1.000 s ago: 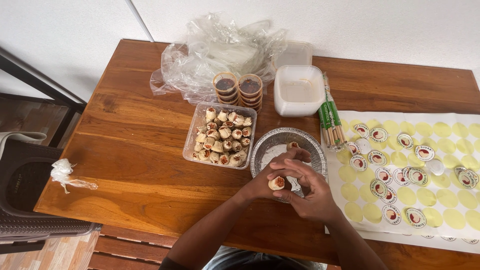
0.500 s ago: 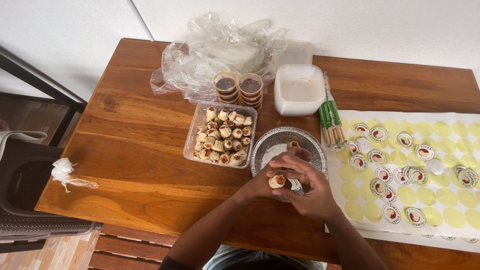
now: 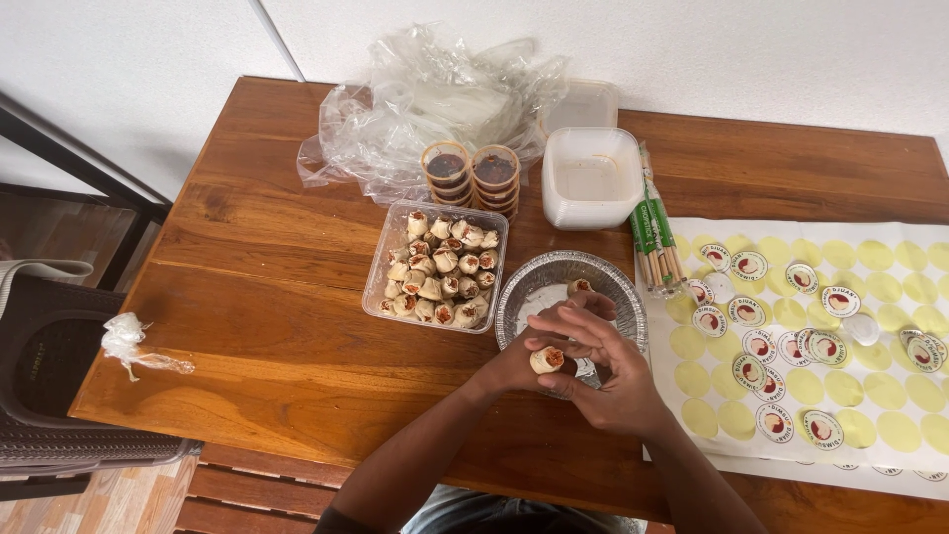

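Fingers of both hands close together on one small dumpling [image 3: 546, 359] with a red dab on top, held just below the middle of the frame over the near rim of a round foil tray [image 3: 613, 287]. Left hand [image 3: 514, 366] pinches it from the side while right hand [image 3: 603, 376] curls around it. Left of the tray sits a clear plastic tub [image 3: 381, 287] of dumplings; a yellow sticker sheet [image 3: 880, 326] fills the right.

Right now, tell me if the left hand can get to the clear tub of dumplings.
Probably yes: the left hand sits just beside the clear tub, open-topped, nothing between them. It holds a dumpling together with the right hand, though.
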